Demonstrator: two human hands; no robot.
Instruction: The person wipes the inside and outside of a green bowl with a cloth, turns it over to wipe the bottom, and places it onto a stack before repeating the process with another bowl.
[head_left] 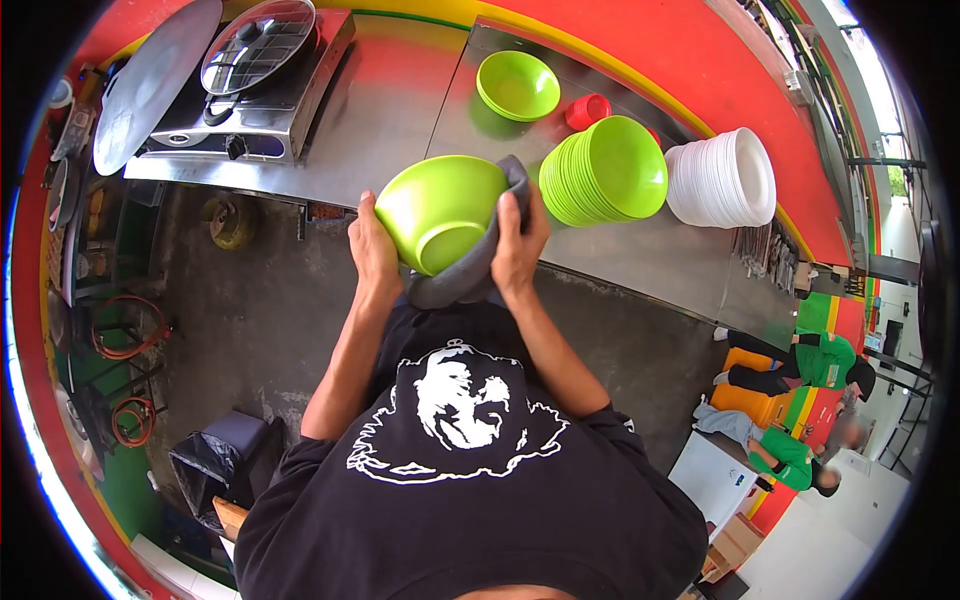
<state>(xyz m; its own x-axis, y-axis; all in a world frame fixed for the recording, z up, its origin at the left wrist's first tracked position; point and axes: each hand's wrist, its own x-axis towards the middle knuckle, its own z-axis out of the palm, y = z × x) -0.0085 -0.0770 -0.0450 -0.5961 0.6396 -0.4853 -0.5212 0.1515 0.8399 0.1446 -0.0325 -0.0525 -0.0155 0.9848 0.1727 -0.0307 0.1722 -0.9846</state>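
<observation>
A green bowl (pixel 440 200) is held up in front of my chest, tilted so that its underside and foot ring face me. My left hand (pixel 374 245) grips the bowl's left side, thumb up along the wall. On the other side my right hand (pixel 520 240) is closed around a dark grey cloth (pixel 455 283), pressing it against the bowl's rim and wall. The cloth drapes below the bowl as well. Past my right hand, a tall stack of green bowls (pixel 605 172) lies on the steel counter. A single green bowl (pixel 518 86) sits farther back.
White bowls (pixel 720 178) are stacked right of the green ones, near some cutlery (pixel 766 256). Small red cups (pixel 588 110) stand behind. A gas stove (pixel 245 120) with a lidded pan occupies the steel counter's (pixel 390 100) left. Two people in green (pixel 826 360) are at far right.
</observation>
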